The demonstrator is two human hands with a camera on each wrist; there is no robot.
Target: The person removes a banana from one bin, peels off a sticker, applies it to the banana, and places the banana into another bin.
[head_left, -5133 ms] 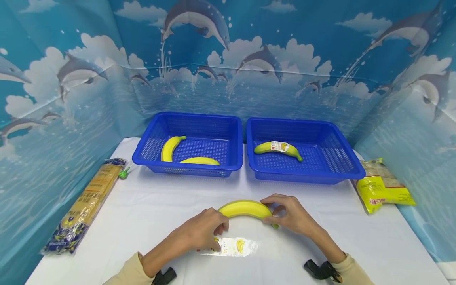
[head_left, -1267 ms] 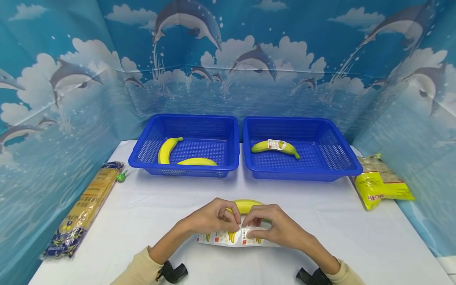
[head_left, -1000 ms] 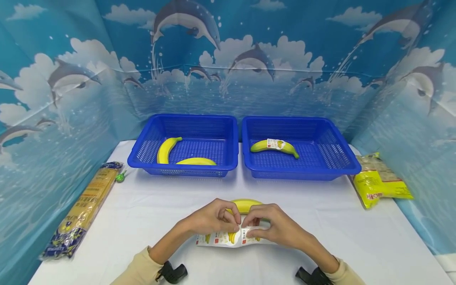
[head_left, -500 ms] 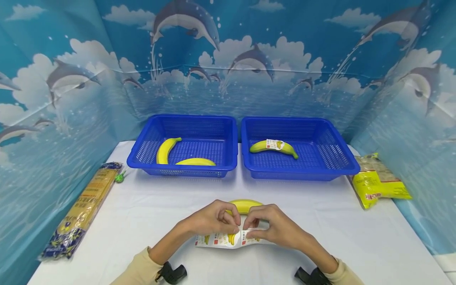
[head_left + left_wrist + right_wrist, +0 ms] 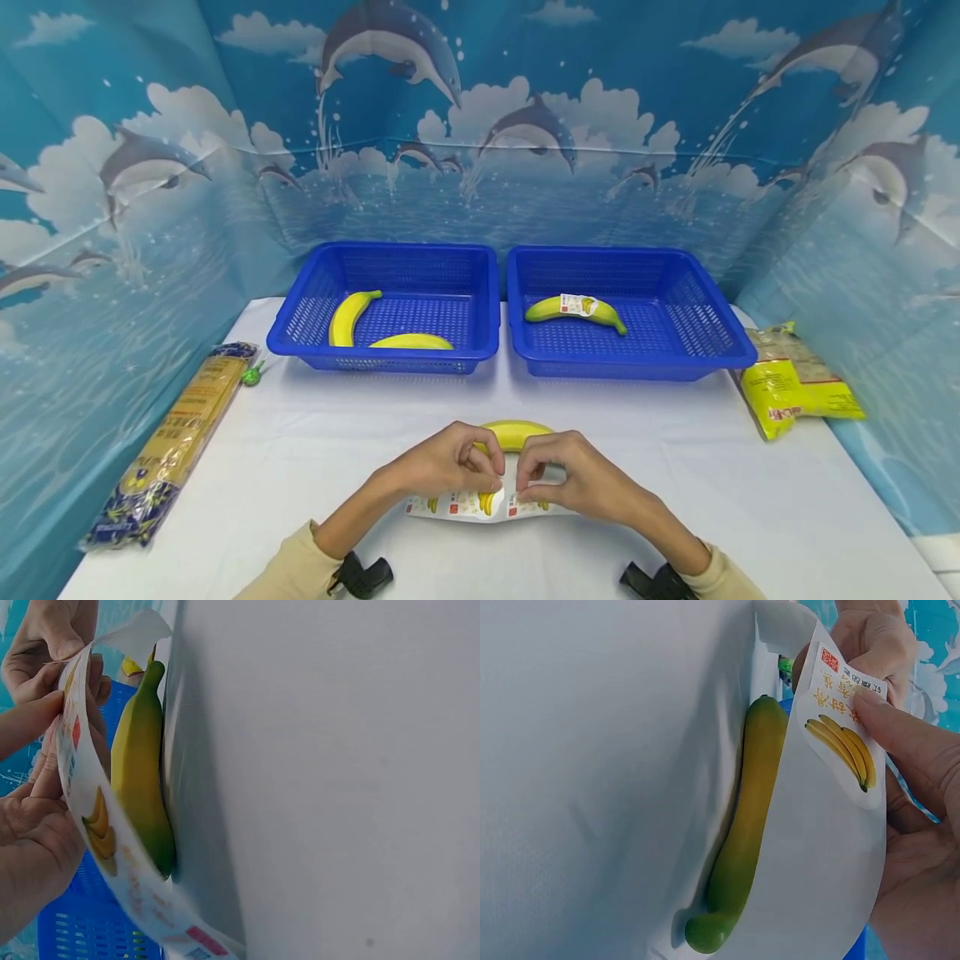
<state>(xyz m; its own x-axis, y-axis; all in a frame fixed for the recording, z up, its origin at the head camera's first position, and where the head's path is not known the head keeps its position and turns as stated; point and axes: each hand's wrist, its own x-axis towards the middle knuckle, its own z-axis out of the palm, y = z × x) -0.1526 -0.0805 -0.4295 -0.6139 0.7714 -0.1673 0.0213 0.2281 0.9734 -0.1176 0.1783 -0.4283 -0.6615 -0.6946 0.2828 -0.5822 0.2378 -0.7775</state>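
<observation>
A white strip of banana stickers (image 5: 468,507) is raised off the table between both hands. My left hand (image 5: 453,462) pinches its upper edge near the middle. Just to the right, my right hand (image 5: 581,477) pinches the same strip, its thumb on the edge of one sticker (image 5: 838,724) in the right wrist view. That sticker lies against the white backing (image 5: 817,855); whether its edge is lifted I cannot tell. Behind the strip a yellow banana (image 5: 513,435) with green ends lies on the table, partly covered by the hands.
The left blue basket (image 5: 390,354) holds two bananas; the right blue basket (image 5: 637,367) has one with a sticker on it. A spaghetti pack (image 5: 176,442) and a small green object (image 5: 252,377) lie left. A yellow bag (image 5: 798,387) lies right.
Five seconds ago my right hand held the banana and my left hand was over the flat strip; now both pinch the raised strip. Over the last half second, my right fingers shifted slightly rightward.
</observation>
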